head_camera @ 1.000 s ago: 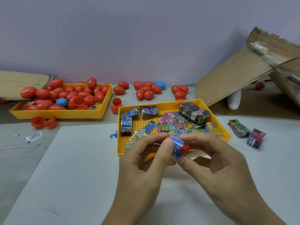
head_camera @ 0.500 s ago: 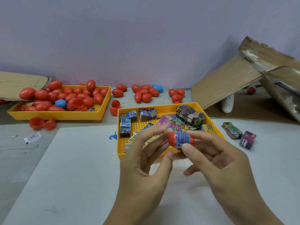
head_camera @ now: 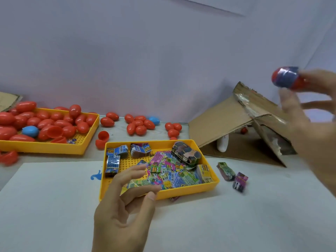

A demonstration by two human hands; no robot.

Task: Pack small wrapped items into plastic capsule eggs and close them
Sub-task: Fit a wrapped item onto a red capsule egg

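Right hand (head_camera: 312, 124), raised at the upper right, pinches a red egg (head_camera: 288, 78) at its fingertips; a blue wrapper band circles the egg's middle. Its remaining fingers are spread loosely below the egg; the view there is motion-blurred. Behind and below this hand stands a folded cardboard sheet (head_camera: 227, 120).

Left hand (head_camera: 123, 211) hovers low at centre, fingers relaxed and slightly curled, holding nothing. Its fingertips overlap the near edge of a yellow tray (head_camera: 209, 186) holding small wrapped items (head_camera: 169, 171). Just right of that tray, two more wrapped items (head_camera: 232, 175) lie on the counter (head_camera: 236, 224).

Far left of the left hand, a second tray (head_camera: 54, 148) holds red eggs (head_camera: 54, 122) and one blue egg (head_camera: 30, 130). More eggs (head_camera: 140, 124) lie loose on the counter beyond the near tray
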